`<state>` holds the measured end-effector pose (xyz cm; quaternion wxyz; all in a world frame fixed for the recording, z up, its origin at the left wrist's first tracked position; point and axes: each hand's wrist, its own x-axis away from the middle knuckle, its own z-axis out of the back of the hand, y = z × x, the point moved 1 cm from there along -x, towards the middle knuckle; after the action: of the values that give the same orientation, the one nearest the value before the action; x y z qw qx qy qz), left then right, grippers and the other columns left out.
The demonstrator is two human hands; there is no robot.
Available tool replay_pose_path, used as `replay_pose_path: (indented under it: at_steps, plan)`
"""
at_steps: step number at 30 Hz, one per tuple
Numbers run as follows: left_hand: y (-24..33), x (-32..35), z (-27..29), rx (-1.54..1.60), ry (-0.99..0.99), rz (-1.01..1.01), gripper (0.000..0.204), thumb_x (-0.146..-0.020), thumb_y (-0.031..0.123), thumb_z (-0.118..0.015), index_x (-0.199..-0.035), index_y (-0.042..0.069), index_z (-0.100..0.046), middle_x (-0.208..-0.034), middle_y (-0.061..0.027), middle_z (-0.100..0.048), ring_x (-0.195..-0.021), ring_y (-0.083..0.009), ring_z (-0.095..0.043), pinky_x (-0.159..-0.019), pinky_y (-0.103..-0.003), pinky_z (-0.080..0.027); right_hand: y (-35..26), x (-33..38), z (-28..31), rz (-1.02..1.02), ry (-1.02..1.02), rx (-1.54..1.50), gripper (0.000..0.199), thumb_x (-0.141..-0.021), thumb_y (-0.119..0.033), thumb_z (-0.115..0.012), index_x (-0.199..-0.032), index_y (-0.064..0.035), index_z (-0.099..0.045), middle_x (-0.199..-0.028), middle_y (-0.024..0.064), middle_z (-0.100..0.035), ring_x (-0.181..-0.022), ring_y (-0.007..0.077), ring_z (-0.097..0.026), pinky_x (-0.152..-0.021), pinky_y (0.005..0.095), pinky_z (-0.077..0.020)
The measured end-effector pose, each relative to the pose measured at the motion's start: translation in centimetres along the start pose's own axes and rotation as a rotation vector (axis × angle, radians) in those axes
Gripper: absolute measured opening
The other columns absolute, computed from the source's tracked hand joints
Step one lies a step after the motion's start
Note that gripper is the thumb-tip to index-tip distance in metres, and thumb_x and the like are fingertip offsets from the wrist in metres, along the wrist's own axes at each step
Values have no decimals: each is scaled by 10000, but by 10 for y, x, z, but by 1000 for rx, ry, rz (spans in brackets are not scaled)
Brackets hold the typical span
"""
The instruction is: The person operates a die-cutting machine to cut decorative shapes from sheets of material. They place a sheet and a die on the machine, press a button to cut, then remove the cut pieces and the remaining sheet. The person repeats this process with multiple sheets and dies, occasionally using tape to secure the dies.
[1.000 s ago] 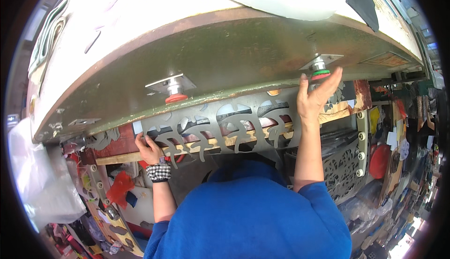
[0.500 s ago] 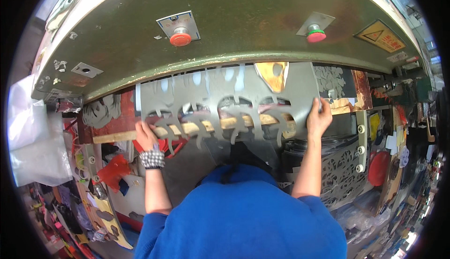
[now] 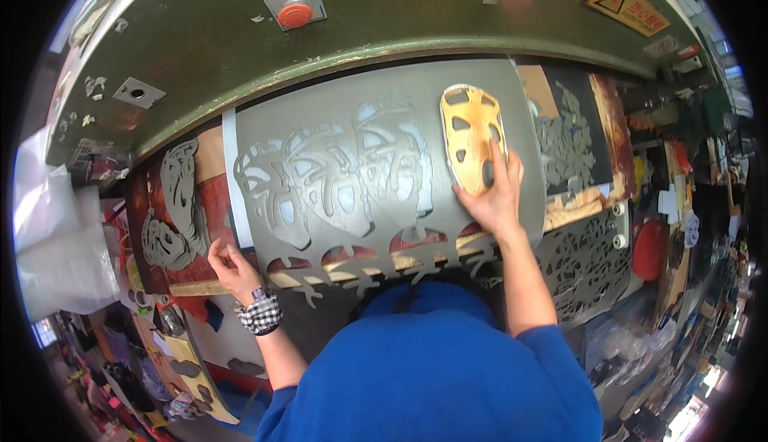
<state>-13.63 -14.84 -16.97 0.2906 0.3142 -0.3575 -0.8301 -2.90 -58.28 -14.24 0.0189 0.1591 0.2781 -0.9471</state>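
A wide grey foam-like sheet (image 3: 336,90) lies before me, with several sole-shaped outlines cut in its left and middle parts and a ragged cut-out near edge. On its right side rests a yellow sole-shaped cutting die (image 3: 468,134) with holes through it. My right hand (image 3: 498,198) grips the die's near right edge, thumb at its near end and fingers along its side. Off the sheet's near left corner hovers my left hand (image 3: 232,270), empty, its fingers loosely bent and apart. Beside it stand stacked grey cut pieces (image 3: 182,202).
The green machine beam (image 3: 384,18) spans the far side, carrying a red push button (image 3: 294,15) and a yellow warning sign (image 3: 628,4). Small grey scraps (image 3: 566,146) lie right of the sheet. A perforated grey sheet (image 3: 588,262) hangs at the near right.
My left hand has let go of the sheet's left edge. My right hand has left its right edge and taken the die. More of sheet and die shows from under the beam.
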Motion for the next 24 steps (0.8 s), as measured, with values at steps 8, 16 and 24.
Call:
replay_pose_path:
  at_steps: [8,16,24]
  plan:
    - [139,102,-89,343,-599,-48,310,-846,33,-651,-1146,87,-592,-832,-32,-634,-767,-139,-619,-730,-285,-509,34,42,78,-506,-213,-1052,971,-663,25,-794,-1477,-15,-266,-1279,209,-553,-1136,259,-589,-972,354,-475]
    - [278,185,-193,526,-1225,122,360,-974,340,-539,-838,9,-574,-566,-95,-568,-504,-192,-612,-488,-314,-481,61,80,98,-629,-216,-1461,1040,-707,29,-760,-1520,-33,-114,-1332,272,-503,-1114,245,-593,-916,315,-492]
    - [268,191,-197,400,-1168,213,412,-1024,318,-419,-959,-39,-615,-586,-81,-588,-491,-159,-620,-465,-302,-498,80,75,98,-684,-108,-1857,849,-784,-69,-701,-1487,-9,-230,-1305,216,-530,-1135,278,-575,-1014,438,-452]
